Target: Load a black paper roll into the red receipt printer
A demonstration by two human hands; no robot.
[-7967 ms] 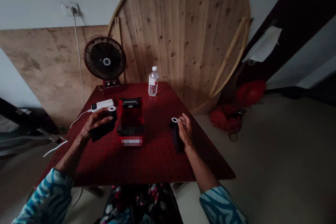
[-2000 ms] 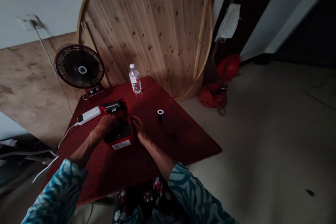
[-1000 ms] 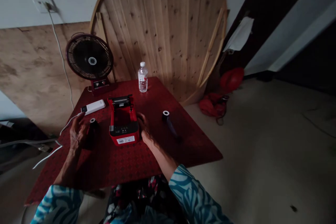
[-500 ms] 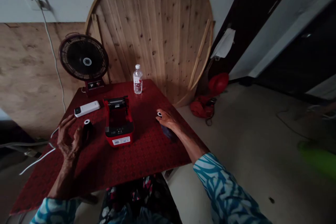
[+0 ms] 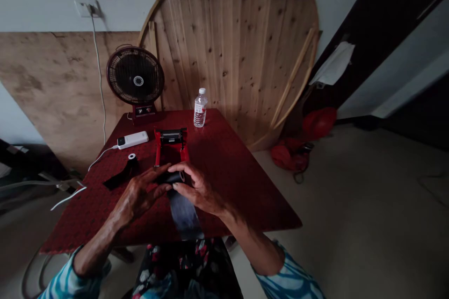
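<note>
Both my hands meet over a roll of black ribbon (image 5: 172, 177) in front of the open red label printer (image 5: 170, 137). My left hand (image 5: 138, 194) pinches the roll's left end between thumb and fingers. The roll's right end lies in the grip of my right hand (image 5: 203, 191). From the roll a shiny dark ribbon tail (image 5: 185, 217) hangs down toward the table's front edge. The hands and roll hide the printer's near part. A second roll (image 5: 132, 159) with a white core, its black strip trailing left, is on the table left of the printer.
On the dark red table (image 5: 238, 182) are a white power bank (image 5: 133, 140) with a white cable, a water bottle (image 5: 200, 110) and a fan (image 5: 136, 77). A round wooden board (image 5: 231, 56) leans on the wall behind. Red bags (image 5: 289, 152) sit on the floor at right.
My right hand has come left from the table's right side with the ribbon roll. My left hand has moved right onto it. The ribbon tail now hangs unrolled, and the view has turned left.
</note>
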